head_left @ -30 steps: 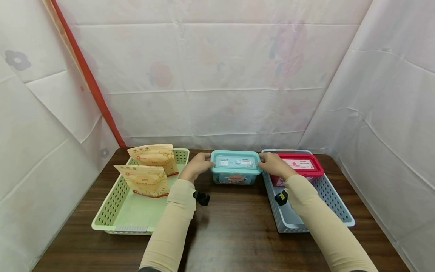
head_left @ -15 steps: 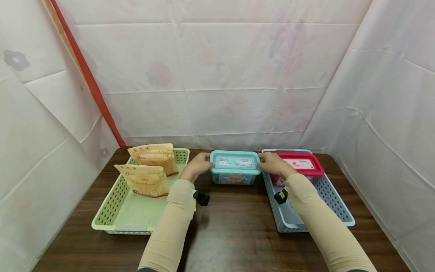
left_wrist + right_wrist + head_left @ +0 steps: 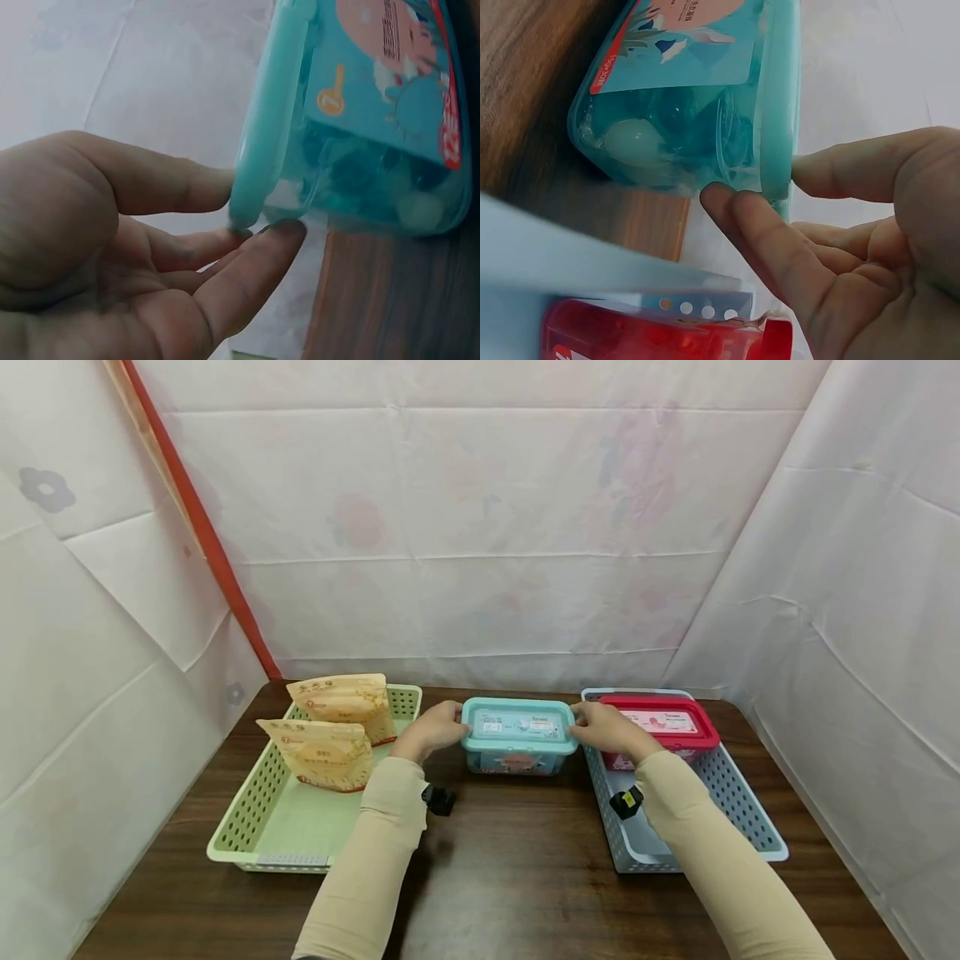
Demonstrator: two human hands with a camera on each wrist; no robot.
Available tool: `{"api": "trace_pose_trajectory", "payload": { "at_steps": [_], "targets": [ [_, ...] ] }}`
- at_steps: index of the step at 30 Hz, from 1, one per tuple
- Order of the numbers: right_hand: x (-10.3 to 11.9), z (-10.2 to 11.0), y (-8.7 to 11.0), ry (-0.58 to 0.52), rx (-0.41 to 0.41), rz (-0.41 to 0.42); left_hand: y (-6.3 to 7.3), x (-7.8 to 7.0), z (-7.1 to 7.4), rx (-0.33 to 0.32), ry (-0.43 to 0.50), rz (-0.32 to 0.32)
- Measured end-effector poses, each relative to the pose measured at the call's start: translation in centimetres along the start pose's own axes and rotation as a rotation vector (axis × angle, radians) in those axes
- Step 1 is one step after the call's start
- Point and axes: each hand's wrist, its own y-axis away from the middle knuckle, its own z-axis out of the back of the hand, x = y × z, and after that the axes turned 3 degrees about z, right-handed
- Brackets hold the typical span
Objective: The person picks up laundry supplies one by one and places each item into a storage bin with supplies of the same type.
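Observation:
A teal lidded plastic box stands between the two baskets at the back of the table. Rounded pods show through its clear side in the wrist views. My left hand pinches the left end of its lid, thumb on top and fingertips under the rim. At the opposite end my right hand pinches the lid the same way, its fingers against the box's end wall. Just beyond the right hand, a red lidded box sits inside the blue basket.
On the left, a green basket holds two upright yellow pouches. Brown wooden table spreads in front of the teal box. A white patterned curtain hangs behind and along both sides.
The teal box has shifted slightly toward me, with both hands moving along with it. The head view has turned a little. Baskets, pouches and red box stay in place.

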Motion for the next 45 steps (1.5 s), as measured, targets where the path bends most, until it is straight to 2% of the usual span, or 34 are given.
{"api": "trace_pose_trajectory", "payload": {
  "at_steps": [7,15,23,28,34,37,45],
  "targets": [
    [0.3,-0.3,1.0,-0.03,0.01,0.025,0.9,0.1,0.4,0.043,-0.056,-0.031],
    [0.9,-0.9,1.9,-0.043,0.03,0.06,2.7,0.7,0.7,0.054,-0.126,-0.024],
    [1.1,-1.3,2.6,-0.097,0.06,0.072,3.7,1.4,0.7,0.056,-0.165,-0.047],
    [1.1,-1.5,3.2,-0.093,0.07,0.08,4.2,1.7,0.6,0.078,-0.186,-0.088],
    [1.0,-2.0,3.9,-0.091,0.069,0.11,5.2,2.0,0.7,0.09,-0.165,-0.086],
    [1.0,-2.2,4.3,-0.102,0.07,0.123,5.6,2.1,0.7,0.106,-0.124,-0.096],
    [0.9,-2.3,4.5,-0.124,0.063,0.117,5.6,2.3,0.7,0.119,-0.075,-0.113]
  ]
}}
